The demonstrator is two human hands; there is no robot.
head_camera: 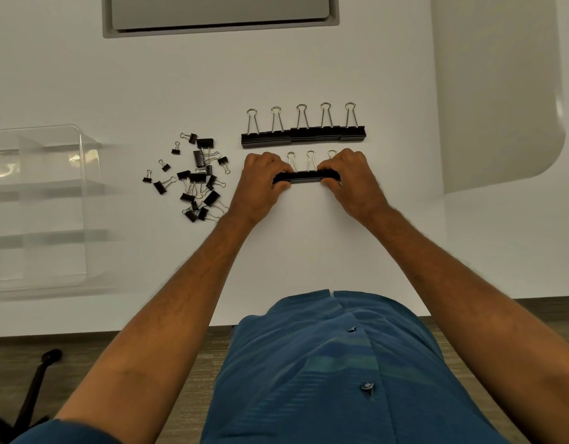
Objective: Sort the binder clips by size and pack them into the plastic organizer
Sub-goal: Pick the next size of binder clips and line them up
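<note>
Pinching both ends of a near row of binder clips (305, 176) on the white desk (309, 245): left hand (264, 182) with its grip clamped on the left end, right hand (350, 179) clamped on the right end. Lying just beyond, a far row of five large clips (304, 135), side by side, wire handles pointing away. Sitting left of the hands, a loose pile of smaller clips (196, 181). Standing at far left, the clear plastic organizer (42, 203).

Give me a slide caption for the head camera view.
Both hands squeeze a second clip row together below five aligned large clips.
</note>
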